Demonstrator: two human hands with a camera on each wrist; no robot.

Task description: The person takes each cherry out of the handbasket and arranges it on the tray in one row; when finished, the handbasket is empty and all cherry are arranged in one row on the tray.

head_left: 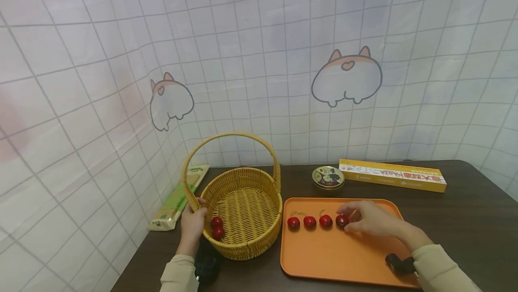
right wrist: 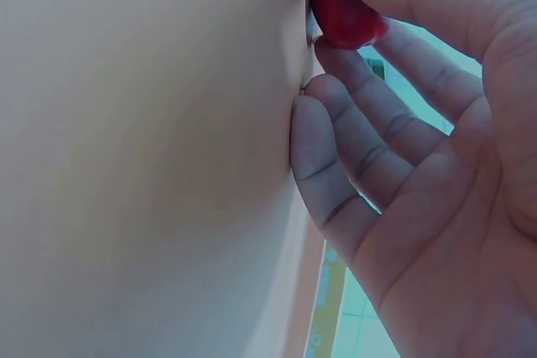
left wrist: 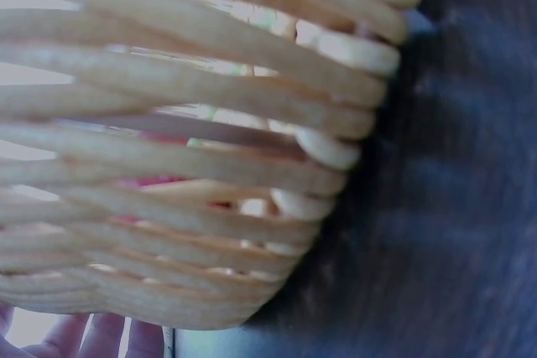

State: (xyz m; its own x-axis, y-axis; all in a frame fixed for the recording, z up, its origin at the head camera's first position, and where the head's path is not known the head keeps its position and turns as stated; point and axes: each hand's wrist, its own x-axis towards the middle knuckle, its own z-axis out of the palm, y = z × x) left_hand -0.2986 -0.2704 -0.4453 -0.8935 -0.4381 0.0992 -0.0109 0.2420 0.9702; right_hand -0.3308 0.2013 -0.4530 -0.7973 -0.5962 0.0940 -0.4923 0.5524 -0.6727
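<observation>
My left hand [head_left: 192, 223] holds the left rim of a yellow wicker basket [head_left: 247, 252] by the foot of its tall handle. Inside the basket, two red cherries [head_left: 217, 232] lie against the left wall. On an orange tray [head_left: 319, 256], three cherries [head_left: 310, 222] with stems form a row. At the row's right end my right hand [head_left: 370, 221] pinches a darker cherry [head_left: 341, 221] between thumb and fingers. The right wrist view shows this cherry [right wrist: 344, 7] close against the tray surface. Basket weave [left wrist: 185, 148] fills most of the left wrist view, with fingertips at its lower left.
Behind the tray stand a round tin [head_left: 328, 177] and a long yellow pasta box [head_left: 392, 175]. A green and tan packet [head_left: 178, 199] lies left of the basket. The dark table [head_left: 465, 206] meets a grid-patterned cloth wall [head_left: 259, 80] at the back.
</observation>
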